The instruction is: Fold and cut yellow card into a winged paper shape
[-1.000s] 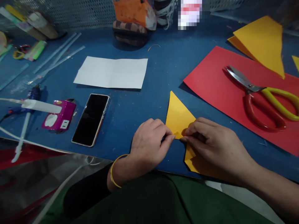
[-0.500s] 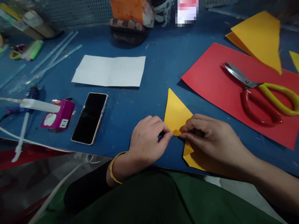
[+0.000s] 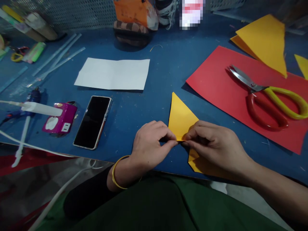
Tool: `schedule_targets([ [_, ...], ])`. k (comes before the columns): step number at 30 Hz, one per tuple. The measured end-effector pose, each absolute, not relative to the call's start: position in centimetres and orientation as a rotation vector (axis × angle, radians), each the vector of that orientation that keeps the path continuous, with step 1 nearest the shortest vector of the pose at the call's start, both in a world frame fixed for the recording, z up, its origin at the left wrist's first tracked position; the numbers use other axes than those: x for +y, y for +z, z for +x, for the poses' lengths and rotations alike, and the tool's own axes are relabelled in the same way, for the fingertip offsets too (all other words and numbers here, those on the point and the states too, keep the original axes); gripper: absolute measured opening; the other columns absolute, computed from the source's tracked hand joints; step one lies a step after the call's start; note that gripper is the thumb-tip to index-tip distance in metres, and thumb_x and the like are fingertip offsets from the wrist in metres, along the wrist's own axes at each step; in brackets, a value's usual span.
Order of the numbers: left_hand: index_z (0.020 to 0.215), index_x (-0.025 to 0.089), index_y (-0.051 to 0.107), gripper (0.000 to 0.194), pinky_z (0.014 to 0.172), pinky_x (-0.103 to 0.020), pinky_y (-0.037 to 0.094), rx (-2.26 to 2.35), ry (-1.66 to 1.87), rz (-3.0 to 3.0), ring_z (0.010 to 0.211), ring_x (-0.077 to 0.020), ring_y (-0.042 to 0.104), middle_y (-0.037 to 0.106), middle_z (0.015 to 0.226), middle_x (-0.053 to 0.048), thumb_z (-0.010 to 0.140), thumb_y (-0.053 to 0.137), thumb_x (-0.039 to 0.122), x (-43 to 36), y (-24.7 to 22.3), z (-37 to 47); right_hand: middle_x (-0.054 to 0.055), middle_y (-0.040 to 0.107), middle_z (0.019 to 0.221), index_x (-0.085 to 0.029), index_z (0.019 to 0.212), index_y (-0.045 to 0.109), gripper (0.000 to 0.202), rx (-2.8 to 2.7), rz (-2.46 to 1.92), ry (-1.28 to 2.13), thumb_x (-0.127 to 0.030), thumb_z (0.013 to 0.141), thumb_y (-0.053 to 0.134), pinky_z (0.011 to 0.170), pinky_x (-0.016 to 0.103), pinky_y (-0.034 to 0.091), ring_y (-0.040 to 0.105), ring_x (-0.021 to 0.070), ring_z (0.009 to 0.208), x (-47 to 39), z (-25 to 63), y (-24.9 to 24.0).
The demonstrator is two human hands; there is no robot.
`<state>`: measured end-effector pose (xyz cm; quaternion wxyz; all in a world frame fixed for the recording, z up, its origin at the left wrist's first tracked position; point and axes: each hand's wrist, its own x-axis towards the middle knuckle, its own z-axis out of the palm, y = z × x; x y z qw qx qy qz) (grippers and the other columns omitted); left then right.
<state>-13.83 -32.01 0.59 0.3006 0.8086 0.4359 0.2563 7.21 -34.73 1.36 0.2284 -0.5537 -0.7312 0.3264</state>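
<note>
**Yellow triangle pinched by my left grip and right grip**

The blue counter spreads out before me, its near edge running just past my green clothing. The red sheet is the biggest piece on it, lying toward the right end. The folded yellow sheet overlaps the red one, over by the far right corner. The white sheet, creased down the middle, lies left of center, about midway between the far and near edges. The scissors rest on the red sheet, blades apart at the tips, one handle red and the other yellow. Nearer the left end lies the phone, dark screen up, close to the near edge.

A second yellow piece lies along the near edge, partly beneath my right grip; I cannot tell whether it joins the triangle. The triangle itself is on the counter near that same edge, one point toward the far edge. My left grip pinches its near side between thumb and finger; my right grip pinches the same side just beside it, with only a narrow stretch of paper showing between.

The pink box sits left of the phone. Smallest is the gold bangle around my left wrist.
</note>
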Motion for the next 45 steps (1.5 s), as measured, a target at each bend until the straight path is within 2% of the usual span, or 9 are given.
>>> schedule_targets([
  [3, 0.071, 0.020, 0.065, 0.018, 0.067, -0.030, 0.042, 1.180, 0.691, 2.184, 0.074, -0.0144, 0.058, 0.065, 0.075, 0.003, 0.078, 0.082, 0.019, -32.1, 0.6, -13.9, 0.000, 0.069, 0.079, -0.023, 0.077, 0.070, 0.015, -2.027, -1.498, 0.910, -0.028, 0.090, 0.064, 0.054, 0.023, 0.045, 0.065, 0.0122, 0.068, -34.7, 7.3, 1.5],
  [8, 0.072, 0.018, 0.056, 0.039, 0.063, -0.029, 0.041, 1.260, 0.624, 2.203, 0.072, -0.0150, 0.053, 0.060, 0.077, 0.002, 0.064, 0.092, 0.031, -31.7, 1.2, -14.4, 0.000, 0.070, 0.080, -0.024, 0.077, 0.071, 0.015, -1.994, -1.495, 0.958, -0.027, 0.090, 0.064, 0.054, 0.023, 0.046, 0.066, 0.0127, 0.069, -34.7, 7.4, 1.5],
  [14, 0.082, 0.020, 0.066, 0.026, 0.073, -0.031, 0.043, 1.169, 0.600, 2.200, 0.083, -0.0167, 0.059, 0.066, 0.084, 0.001, 0.071, 0.088, 0.026, -31.6, 1.1, -14.8, 0.000, 0.070, 0.079, -0.024, 0.078, 0.072, 0.014, -1.969, -1.508, 0.945, -0.027, 0.090, 0.064, 0.054, 0.023, 0.045, 0.065, 0.0128, 0.068, -34.8, 7.4, 1.3],
  [26, 0.082, 0.024, 0.075, 0.003, 0.073, -0.033, 0.047, 1.176, 0.657, 2.241, 0.082, -0.0157, 0.060, 0.070, 0.082, 0.001, 0.083, 0.077, 0.025, -31.6, 0.7, -14.6, -0.001, 0.070, 0.081, -0.025, 0.079, 0.072, 0.013, -2.008, -1.551, 0.825, -0.030, 0.089, 0.066, 0.057, 0.025, 0.044, 0.065, 0.0125, 0.071, -34.9, 7.2, 1.2],
  [30, 0.080, 0.024, 0.074, 0.005, 0.073, -0.031, 0.046, 1.186, 0.679, 2.224, 0.081, -0.0155, 0.060, 0.070, 0.081, 0.002, 0.081, 0.079, 0.023, -31.7, 0.8, -14.7, -0.001, 0.069, 0.079, -0.025, 0.078, 0.071, 0.020, -2.026, -1.550, 0.822, -0.036, 0.092, 0.063, 0.055, 0.025, 0.041, 0.063, 0.0115, 0.068, -34.9, 7.2, 1.3],
  [35, 0.086, 0.023, 0.072, 0.016, 0.075, -0.030, 0.047, 1.199, 0.651, 2.176, 0.084, -0.0153, 0.062, 0.071, 0.087, 0.002, 0.076, 0.083, 0.019, -31.8, 1.2, -15.0, 0.000, 0.066, 0.076, -0.023, 0.076, 0.069, 0.025, -2.032, -1.559, 0.797, -0.036, 0.095, 0.058, 0.053, 0.025, 0.038, 0.060, 0.0115, 0.064, -34.9, 7.0, 1.3],
  [45, 0.081, 0.024, 0.073, 0.006, 0.073, -0.032, 0.043, 1.174, 0.612, 2.274, 0.083, -0.0166, 0.059, 0.070, 0.085, 0.002, 0.085, 0.076, 0.025, -31.6, 0.7, -14.5, 0.002, 0.066, 0.075, -0.022, 0.076, 0.069, 0.029, -2.073, -1.577, 0.740, -0.039, 0.096, 0.054, 0.053, 0.026, 0.039, 0.060, 0.0132, 0.062, -35.0, 6.8, 1.1],
])
